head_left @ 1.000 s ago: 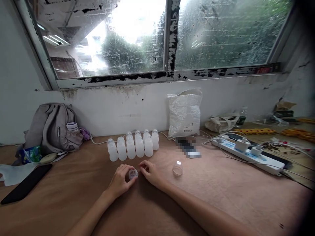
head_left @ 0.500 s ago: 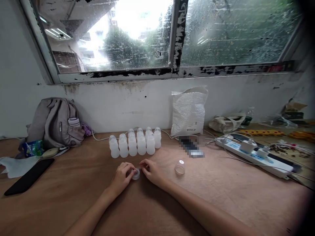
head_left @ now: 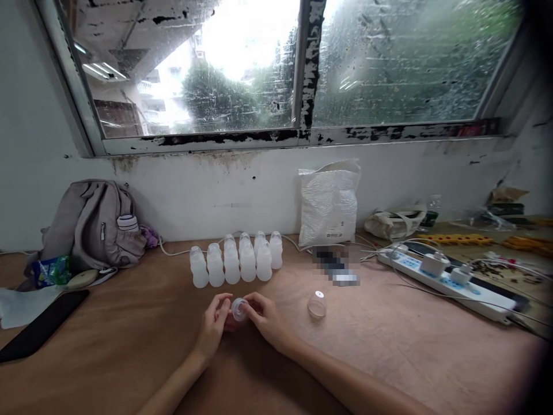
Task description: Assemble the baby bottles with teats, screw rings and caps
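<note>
A small translucent bottle collar ring [head_left: 238, 309] is held up and tilted between my hands, its round opening facing me. My left hand [head_left: 213, 324] has its fingers around the ring's left side. From the right, my right hand [head_left: 265, 318] pinches the rim between thumb and fingers. Some fingertips are hidden behind the ring. Beyond my hands stand several frosted baby bottles [head_left: 232, 266] with clear domed caps, close together. To the right of my right hand, a clear domed bottle cap [head_left: 317, 305] rests on the wooden table [head_left: 371, 346].
A grey backpack [head_left: 97, 225] leans against the wall at the left, with a black flat case [head_left: 45, 323] nearer me. A white padded bag [head_left: 328, 204] stands behind a blurred-out phone [head_left: 334, 266]. A white power strip [head_left: 449, 282] with plugs and cables lies at the right.
The collar ring has been raised from the table and tipped towards me. My right hand has moved left and taken hold of its right side. The camera has tilted up slightly.
</note>
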{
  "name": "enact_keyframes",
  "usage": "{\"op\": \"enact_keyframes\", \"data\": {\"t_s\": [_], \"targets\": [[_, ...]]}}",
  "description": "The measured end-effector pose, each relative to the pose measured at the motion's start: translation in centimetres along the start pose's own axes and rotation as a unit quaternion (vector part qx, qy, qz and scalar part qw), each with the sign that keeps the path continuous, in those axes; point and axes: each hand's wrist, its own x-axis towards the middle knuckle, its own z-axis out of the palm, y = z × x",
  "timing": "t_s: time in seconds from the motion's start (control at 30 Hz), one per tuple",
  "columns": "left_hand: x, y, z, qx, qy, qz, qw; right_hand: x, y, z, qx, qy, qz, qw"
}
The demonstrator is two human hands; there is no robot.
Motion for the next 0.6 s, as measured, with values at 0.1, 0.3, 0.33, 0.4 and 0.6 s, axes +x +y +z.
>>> {"op": "enact_keyframes", "data": {"t_s": [0.1, 0.3, 0.33, 0.4, 0.6], "targets": [[-0.18, -0.13, 0.01, 0.074, -0.028, 0.056, 0.995, -0.06, 0.44, -0.02, -0.009, 0.004, -0.008, 1.0], [-0.38, -0.34, 0.1, 0.117, -0.035, 0.089, 0.989, -0.52, 0.75, 0.35, -0.034, -0.014, -0.042, 0.998], [-0.39, -0.41, 0.07, 0.123, -0.037, 0.1, 0.987, -0.56, 0.75, 0.41, -0.037, -0.015, -0.045, 0.998], [-0.38, -0.51, 0.01, 0.14, -0.036, 0.116, 0.983, -0.6, 0.74, 0.48, -0.04, -0.016, -0.048, 0.998], [-0.35, -0.15, 0.01, 0.199, -0.017, 0.132, 0.971, -0.7, 0.93, 0.47, -0.069, -0.023, -0.072, 0.995]]}}
